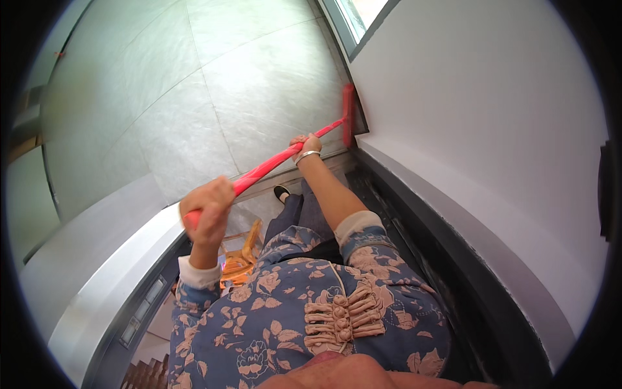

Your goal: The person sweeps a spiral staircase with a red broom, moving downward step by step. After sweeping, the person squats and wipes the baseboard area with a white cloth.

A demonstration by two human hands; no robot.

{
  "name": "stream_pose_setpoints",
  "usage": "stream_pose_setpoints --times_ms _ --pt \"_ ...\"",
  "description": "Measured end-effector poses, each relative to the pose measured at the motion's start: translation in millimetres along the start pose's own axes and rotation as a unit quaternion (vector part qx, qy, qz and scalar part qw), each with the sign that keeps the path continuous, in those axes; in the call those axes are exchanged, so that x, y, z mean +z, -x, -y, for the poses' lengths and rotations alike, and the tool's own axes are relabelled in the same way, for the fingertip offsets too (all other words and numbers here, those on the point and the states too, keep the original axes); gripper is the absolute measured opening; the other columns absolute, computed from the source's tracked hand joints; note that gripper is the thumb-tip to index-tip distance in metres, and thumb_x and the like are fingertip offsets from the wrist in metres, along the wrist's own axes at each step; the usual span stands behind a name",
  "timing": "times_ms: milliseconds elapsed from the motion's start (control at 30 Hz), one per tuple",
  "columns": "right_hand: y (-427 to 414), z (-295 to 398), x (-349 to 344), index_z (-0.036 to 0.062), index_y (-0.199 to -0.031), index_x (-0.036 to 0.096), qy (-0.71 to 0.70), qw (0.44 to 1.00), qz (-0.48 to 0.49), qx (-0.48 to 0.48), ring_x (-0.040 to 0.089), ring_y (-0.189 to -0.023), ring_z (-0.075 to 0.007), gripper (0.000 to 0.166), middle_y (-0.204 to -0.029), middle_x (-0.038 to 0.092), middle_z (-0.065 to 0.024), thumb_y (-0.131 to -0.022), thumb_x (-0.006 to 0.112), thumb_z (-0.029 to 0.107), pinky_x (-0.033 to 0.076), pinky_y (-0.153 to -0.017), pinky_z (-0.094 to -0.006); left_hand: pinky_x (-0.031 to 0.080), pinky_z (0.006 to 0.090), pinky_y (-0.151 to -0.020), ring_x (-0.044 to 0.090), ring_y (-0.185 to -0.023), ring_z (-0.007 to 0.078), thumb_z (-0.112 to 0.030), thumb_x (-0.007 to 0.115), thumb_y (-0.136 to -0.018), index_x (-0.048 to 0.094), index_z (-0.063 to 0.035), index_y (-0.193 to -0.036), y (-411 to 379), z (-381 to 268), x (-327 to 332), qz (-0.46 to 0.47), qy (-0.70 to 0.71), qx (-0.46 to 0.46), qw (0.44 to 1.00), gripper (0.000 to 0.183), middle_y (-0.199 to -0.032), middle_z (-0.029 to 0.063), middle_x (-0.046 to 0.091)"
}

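Observation:
A red long-handled floor sweeper (265,167) slants from the lower left to the upper right in front of me. My left hand (206,209) is wrapped around the top end of the handle. Farther down the shaft, my right hand (306,146) grips it, with a bangle on that wrist. The narrow red head (348,116) is at the foot of the wall on the right, by a corner. Blur keeps me from telling whether it is a brush, a mop or a squeegee.
Large grey floor tiles (170,97) spread ahead. A white wall (461,97) with a dark skirting runs along the right, below a window frame (362,29). A wooden chair (250,243) stands close on my left, and a black shoe (280,193) shows near the threshold.

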State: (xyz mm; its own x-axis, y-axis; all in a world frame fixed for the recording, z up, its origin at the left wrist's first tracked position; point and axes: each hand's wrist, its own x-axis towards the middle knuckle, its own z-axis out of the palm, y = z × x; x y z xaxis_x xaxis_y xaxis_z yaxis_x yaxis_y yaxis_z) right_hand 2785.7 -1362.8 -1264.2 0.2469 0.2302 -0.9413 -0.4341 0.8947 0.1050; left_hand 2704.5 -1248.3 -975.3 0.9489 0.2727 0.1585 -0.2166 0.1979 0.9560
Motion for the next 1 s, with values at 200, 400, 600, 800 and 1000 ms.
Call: stream_pose_setpoints --times_ms 200,400,600,800,1000 --pt "-10 -35 13 0.0088 -0.062 0.031 -0.008 0.997 0.022 0.079 0.030 -0.037 -0.0131 0.033 -0.044 0.029 0.0000 -0.088 0.026 0.029 0.033 -0.038 -0.0254 0.028 0.0298 -0.050 0.033 -0.046 0.0146 -0.017 0.053 -0.076 0.036 -0.0069 -0.054 -12 -17 -26 0.027 -0.025 0.013 0.999 0.029 -0.049 0.0033 0.038" --pt "-8 -38 46 0.0061 -0.071 0.032 0.204 0.977 -0.042 -0.035 0.036 -0.040 -0.0157 0.010 -0.049 0.035 -0.0038 -0.080 0.031 0.010 0.034 -0.037 -0.0294 0.032 0.0311 -0.059 0.038 -0.054 0.0153 -0.014 0.050 -0.078 0.037 -0.0086 -0.058 16 -21 -8 -0.115 -0.053 0.077 0.989 0.025 -0.056 0.0033 0.042" --pt "-63 -2 54 0.0062 -0.074 0.036 0.383 0.918 -0.098 -0.039 0.037 -0.040 -0.0185 0.003 -0.050 0.036 -0.0065 -0.077 0.034 0.005 0.034 -0.036 -0.0327 0.036 0.0373 -0.079 0.046 -0.069 0.0180 -0.002 0.052 -0.076 0.045 -0.0031 -0.067 54 29 8 -0.059 -0.144 -0.011 0.988 0.011 -0.066 0.0070 0.047" --pt "-80 -53 -45 0.0065 -0.080 0.038 0.274 0.955 -0.102 0.052 0.041 -0.043 -0.0197 0.007 -0.053 0.039 -0.0080 -0.076 0.035 0.003 0.036 -0.038 -0.0343 0.037 0.0346 -0.070 0.045 -0.065 0.0175 -0.002 0.050 -0.076 0.042 -0.0028 -0.065 81 -19 6 -0.175 -0.142 -0.056 0.973 0.014 -0.066 0.0067 0.046" --pt "17 -72 -16 0.0060 -0.081 0.053 0.444 0.890 -0.100 -0.002 0.052 -0.054 -0.0212 0.010 -0.057 0.048 -0.0064 -0.078 0.043 0.009 0.042 -0.044 -0.0341 0.037 0.0363 -0.062 0.045 -0.056 0.0189 -0.009 0.054 -0.073 0.044 -0.0051 -0.063 107 -48 -17 -0.095 -0.109 0.072 0.987 0.015 -0.062 0.0059 0.048"
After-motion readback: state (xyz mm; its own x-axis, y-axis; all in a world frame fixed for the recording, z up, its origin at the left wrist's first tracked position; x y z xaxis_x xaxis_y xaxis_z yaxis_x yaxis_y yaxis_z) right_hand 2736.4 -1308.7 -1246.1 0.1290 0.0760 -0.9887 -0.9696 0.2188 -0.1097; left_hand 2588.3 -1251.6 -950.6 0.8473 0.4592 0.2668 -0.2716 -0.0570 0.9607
